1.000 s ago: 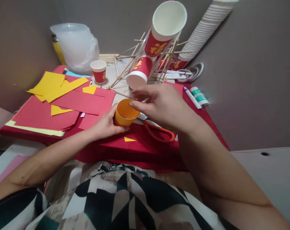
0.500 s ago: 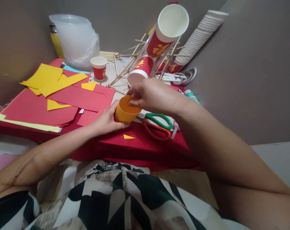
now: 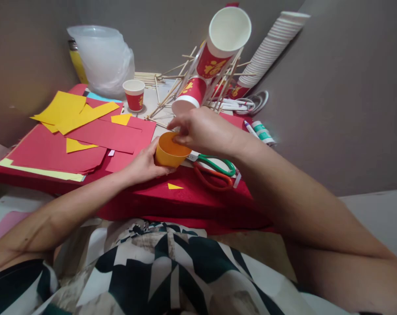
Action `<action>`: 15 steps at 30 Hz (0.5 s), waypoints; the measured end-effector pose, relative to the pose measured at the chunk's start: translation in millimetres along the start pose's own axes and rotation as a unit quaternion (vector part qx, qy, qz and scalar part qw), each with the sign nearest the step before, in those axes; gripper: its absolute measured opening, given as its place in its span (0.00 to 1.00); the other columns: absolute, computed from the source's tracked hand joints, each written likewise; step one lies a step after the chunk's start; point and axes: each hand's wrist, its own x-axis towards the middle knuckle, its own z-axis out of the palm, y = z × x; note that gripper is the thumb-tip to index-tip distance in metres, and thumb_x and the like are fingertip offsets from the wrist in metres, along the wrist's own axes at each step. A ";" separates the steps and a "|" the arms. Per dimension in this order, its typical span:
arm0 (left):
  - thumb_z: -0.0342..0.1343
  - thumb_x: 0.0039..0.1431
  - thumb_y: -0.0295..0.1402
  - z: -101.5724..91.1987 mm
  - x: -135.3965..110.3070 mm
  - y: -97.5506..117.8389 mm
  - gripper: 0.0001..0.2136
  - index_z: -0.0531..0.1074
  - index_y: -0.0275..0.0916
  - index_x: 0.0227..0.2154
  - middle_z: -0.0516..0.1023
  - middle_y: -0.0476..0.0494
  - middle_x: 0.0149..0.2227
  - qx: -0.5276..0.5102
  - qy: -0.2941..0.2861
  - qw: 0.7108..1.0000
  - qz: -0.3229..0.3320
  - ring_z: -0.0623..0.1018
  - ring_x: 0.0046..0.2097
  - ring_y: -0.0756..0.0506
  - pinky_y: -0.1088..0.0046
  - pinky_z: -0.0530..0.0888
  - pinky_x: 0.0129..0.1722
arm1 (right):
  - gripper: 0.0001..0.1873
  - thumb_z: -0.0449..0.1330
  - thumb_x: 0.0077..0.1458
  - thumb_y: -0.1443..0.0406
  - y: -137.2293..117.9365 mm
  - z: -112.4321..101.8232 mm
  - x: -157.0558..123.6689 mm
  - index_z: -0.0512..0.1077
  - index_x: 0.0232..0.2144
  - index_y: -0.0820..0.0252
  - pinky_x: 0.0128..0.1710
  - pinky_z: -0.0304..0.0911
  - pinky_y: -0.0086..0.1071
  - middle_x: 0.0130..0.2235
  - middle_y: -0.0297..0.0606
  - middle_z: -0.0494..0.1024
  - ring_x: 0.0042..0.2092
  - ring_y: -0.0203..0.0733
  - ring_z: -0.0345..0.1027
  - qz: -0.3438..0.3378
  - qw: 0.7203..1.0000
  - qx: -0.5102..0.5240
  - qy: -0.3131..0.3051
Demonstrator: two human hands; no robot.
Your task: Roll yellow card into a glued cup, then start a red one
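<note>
An orange paper-covered cup (image 3: 170, 151) sits tilted at the middle of the red paper-covered table (image 3: 191, 199). My left hand (image 3: 145, 165) wraps its near side from the left. My right hand (image 3: 201, 131) comes over from the right, fingertips pinched on the cup's far rim. A small yellow paper triangle (image 3: 174, 187) lies just in front of the cup.
Scissors with a green handle (image 3: 219, 162) and an orange handle (image 3: 211, 178) lie right of the cup. Red and yellow paper sheets (image 3: 76, 131) spread left. Behind stand a skewer frame holding red cups (image 3: 214, 61), a small red cup (image 3: 134, 95), a cup stack (image 3: 270, 43), a plastic bag (image 3: 103, 57), glue sticks (image 3: 263, 132).
My right hand moved from hovering spread above the cup down onto its far rim and pinched it. The left hand kept its hold. The view shifted slightly.
</note>
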 end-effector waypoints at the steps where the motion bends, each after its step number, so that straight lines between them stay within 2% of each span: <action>1: 0.68 0.47 0.35 -0.5 0.1 0.0 0.30 0.65 0.38 0.54 0.78 0.41 0.44 -0.020 -0.003 1.000 -0.014 0.79 0.43 0.41 0.63 0.76 0.42 | 0.17 0.65 0.51 0.69 0.5 -1.6 -0.8 0.79 0.46 0.63 0.39 0.68 0.40 0.38 0.43 0.81 0.38 0.47 0.76 -0.006 1.000 0.026 0.007; 3: 0.69 0.46 0.36 -2.5 0.4 0.8 0.31 0.65 0.38 0.53 0.78 0.41 0.43 -0.063 0.002 0.997 -0.037 0.79 0.42 0.41 0.64 0.76 0.41 | 0.18 0.66 0.53 0.63 2.1 -5.7 -3.3 0.78 0.47 0.63 0.39 0.70 0.39 0.38 0.43 0.81 0.37 0.46 0.76 -0.015 0.994 0.100 0.031; 5: 0.71 0.44 0.36 -6.3 0.9 2.8 0.31 0.67 0.37 0.51 0.79 0.40 0.44 -0.105 0.020 0.993 -0.043 0.79 0.45 0.40 0.63 0.76 0.45 | 0.18 0.65 0.56 0.58 4.6 -9.0 -7.1 0.78 0.46 0.62 0.38 0.71 0.38 0.36 0.41 0.81 0.36 0.44 0.76 -0.014 0.980 0.183 0.082; 7: 0.72 0.43 0.36 -11.2 1.6 5.4 0.29 0.69 0.36 0.49 0.79 0.39 0.47 -0.162 0.033 0.985 -0.039 0.78 0.48 0.40 0.64 0.74 0.49 | 0.19 0.62 0.58 0.54 7.5 -9.0 -11.5 0.77 0.45 0.61 0.37 0.72 0.37 0.35 0.39 0.81 0.36 0.42 0.76 -0.003 0.955 0.258 0.146; 9: 0.72 0.43 0.36 -16.1 2.0 8.2 0.27 0.71 0.35 0.47 0.79 0.38 0.48 -0.229 0.029 0.972 -0.038 0.79 0.48 0.41 0.64 0.74 0.50 | 0.23 0.63 0.56 0.50 9.8 -3.8 -15.6 0.77 0.45 0.60 0.39 0.73 0.37 0.37 0.40 0.81 0.38 0.43 0.77 0.012 0.929 0.323 0.181; 12: 0.71 0.44 0.35 -21.3 1.9 12.1 0.26 0.72 0.35 0.47 0.79 0.37 0.48 -0.306 0.011 0.951 -0.026 0.79 0.48 0.40 0.63 0.74 0.50 | 0.31 0.65 0.51 0.46 10.0 11.9 -19.4 0.74 0.50 0.59 0.44 0.74 0.40 0.44 0.43 0.81 0.44 0.46 0.77 0.028 0.896 0.413 0.160; 15: 0.70 0.46 0.35 -23.0 1.4 14.7 0.27 0.72 0.36 0.50 0.79 0.35 0.50 -0.316 -0.022 0.948 -0.003 0.79 0.51 0.37 0.60 0.74 0.53 | 0.44 0.68 0.46 0.46 4.4 30.6 -20.2 0.65 0.60 0.60 0.51 0.72 0.42 0.51 0.48 0.79 0.53 0.50 0.74 0.042 0.870 0.477 0.120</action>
